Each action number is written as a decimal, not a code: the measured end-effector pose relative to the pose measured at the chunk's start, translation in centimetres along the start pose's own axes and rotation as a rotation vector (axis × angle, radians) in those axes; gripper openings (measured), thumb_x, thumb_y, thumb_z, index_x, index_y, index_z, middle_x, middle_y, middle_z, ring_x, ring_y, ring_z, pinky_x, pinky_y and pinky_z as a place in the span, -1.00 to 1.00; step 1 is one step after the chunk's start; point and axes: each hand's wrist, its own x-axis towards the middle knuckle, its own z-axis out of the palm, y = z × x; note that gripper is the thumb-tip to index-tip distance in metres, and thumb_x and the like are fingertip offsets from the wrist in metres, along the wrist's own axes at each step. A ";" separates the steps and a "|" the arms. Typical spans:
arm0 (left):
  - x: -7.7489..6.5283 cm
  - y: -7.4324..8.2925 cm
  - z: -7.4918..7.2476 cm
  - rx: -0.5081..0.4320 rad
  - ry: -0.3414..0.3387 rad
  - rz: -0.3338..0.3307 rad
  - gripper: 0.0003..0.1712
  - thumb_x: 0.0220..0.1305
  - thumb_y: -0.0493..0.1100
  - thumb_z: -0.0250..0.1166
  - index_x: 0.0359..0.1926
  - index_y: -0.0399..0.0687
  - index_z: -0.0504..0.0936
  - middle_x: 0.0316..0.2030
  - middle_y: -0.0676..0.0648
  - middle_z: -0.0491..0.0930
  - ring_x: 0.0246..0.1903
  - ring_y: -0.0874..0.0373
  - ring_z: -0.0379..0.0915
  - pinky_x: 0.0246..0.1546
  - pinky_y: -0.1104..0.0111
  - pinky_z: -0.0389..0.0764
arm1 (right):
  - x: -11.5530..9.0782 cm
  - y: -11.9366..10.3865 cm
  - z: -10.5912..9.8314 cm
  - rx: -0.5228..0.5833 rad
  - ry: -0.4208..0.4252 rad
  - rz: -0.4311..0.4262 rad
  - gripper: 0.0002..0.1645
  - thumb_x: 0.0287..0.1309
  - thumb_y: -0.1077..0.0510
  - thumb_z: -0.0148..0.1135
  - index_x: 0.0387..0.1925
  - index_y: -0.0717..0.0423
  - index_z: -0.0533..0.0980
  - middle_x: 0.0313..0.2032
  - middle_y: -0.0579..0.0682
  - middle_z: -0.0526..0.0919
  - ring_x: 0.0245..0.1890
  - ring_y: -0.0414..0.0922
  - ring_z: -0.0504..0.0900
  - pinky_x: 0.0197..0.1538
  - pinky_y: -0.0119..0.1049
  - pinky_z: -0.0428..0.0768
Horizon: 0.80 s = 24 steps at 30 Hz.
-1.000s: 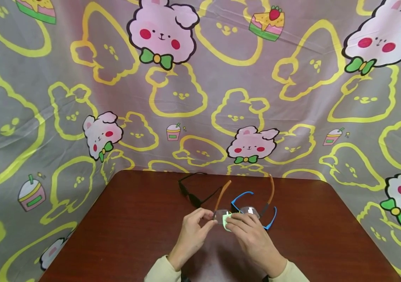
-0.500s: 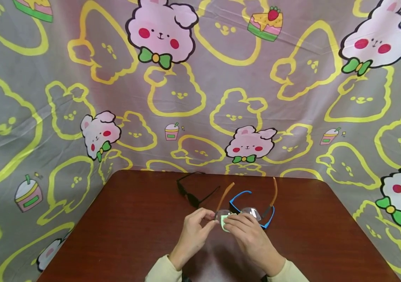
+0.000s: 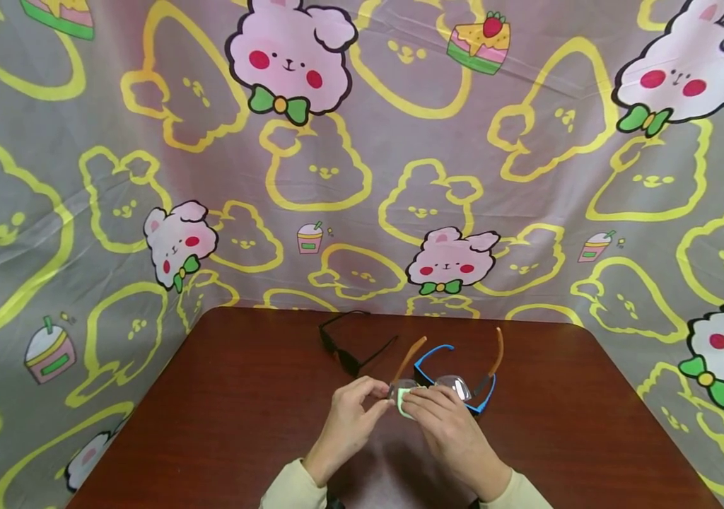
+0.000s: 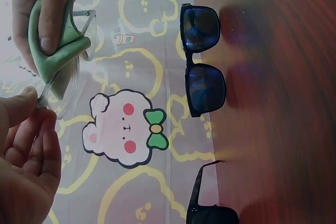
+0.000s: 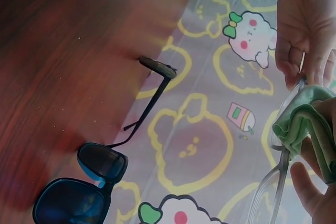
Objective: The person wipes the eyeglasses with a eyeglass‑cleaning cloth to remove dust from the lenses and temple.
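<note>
A pair of clear-framed eyeglasses (image 3: pixel 456 386) with brown temple arms is held up over the table's middle. My left hand (image 3: pixel 354 416) pinches its left corner between thumb and fingers, by the hinge. Folded round the left lens is a pale green cloth (image 3: pixel 402 404); my right hand (image 3: pixel 454 428) holds it there, fingers over the front. In the left wrist view, the right thumb or finger presses the green cloth (image 4: pixel 52 66) on the lens. The right wrist view shows the cloth (image 5: pixel 304 114) bunched beside the bridge, and the left hand (image 5: pixel 307 30) at the frame's end.
Blue-armed sunglasses (image 3: pixel 488 401) lie on the brown table (image 3: pixel 241 410) behind the held pair, partly hidden by it. Black sunglasses (image 3: pixel 348 362) lie farther left, arms unfolded. A patterned cloth curtain (image 3: pixel 336 233) stands round the table's back and sides.
The brown temple tips have moved slightly right and down as the eyeglasses tilt. The right hand and cloth have shifted a little left; the left hand keeps its pinch.
</note>
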 end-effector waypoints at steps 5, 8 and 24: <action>-0.1 0.0 0.1 -0.007 -0.019 0.002 -0.84 0.03 -0.31 0.43 -0.34 -0.09 0.63 -0.41 0.14 0.57 -0.37 0.32 0.51 -0.35 0.38 0.55 | 0.0 0.0 0.2 0.009 0.000 0.006 -0.59 0.44 0.20 -0.20 -0.21 0.16 0.62 -0.20 -0.01 0.68 -0.15 -0.03 0.62 -0.07 -0.08 0.45; -0.1 0.0 0.1 -0.019 -0.031 0.006 -0.86 0.05 -0.31 0.41 -0.33 -0.09 0.63 -0.41 0.13 0.58 -0.36 0.32 0.52 -0.35 0.34 0.57 | 0.1 0.0 0.2 0.010 0.009 0.004 -0.60 0.44 0.21 -0.19 -0.22 0.17 0.62 -0.21 -0.01 0.68 -0.16 -0.03 0.63 -0.08 -0.08 0.46; -0.2 -0.5 0.1 -0.014 -0.087 0.065 -0.85 0.05 -0.34 0.41 -0.34 -0.10 0.62 -0.40 0.08 0.59 -0.38 0.29 0.52 -0.37 0.39 0.55 | 0.3 -0.1 -1.1 0.015 -0.181 -0.037 -0.50 0.48 0.14 -0.33 -0.22 0.08 0.61 -0.16 -0.07 0.64 -0.09 -0.10 0.59 0.02 -0.11 0.45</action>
